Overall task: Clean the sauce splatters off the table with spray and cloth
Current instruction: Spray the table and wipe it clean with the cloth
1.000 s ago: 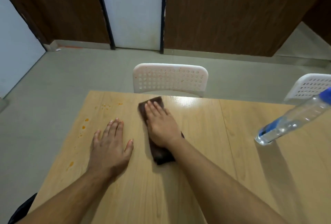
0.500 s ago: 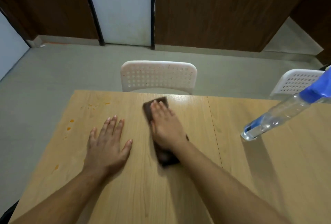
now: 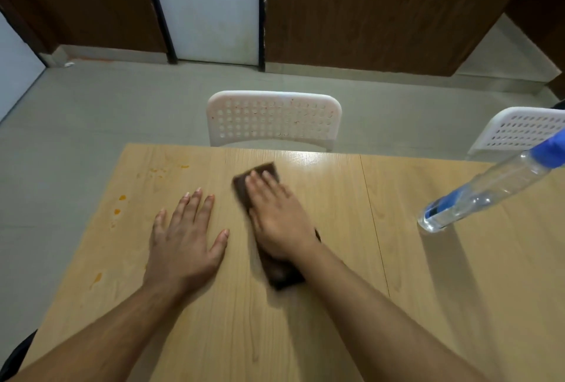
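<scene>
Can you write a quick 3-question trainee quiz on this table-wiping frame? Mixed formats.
1. True or false: the right hand lies flat on the brown cloth.
2. Multiple choice: the orange sauce splatters that remain are A) under the cloth, B) near the table's left edge, left of the left hand, C) beside the spray bottle.
3. Fill in: the spray bottle stands on the table to the ____ of both hands.

Key: 1 true; 2 B; 3 right.
</scene>
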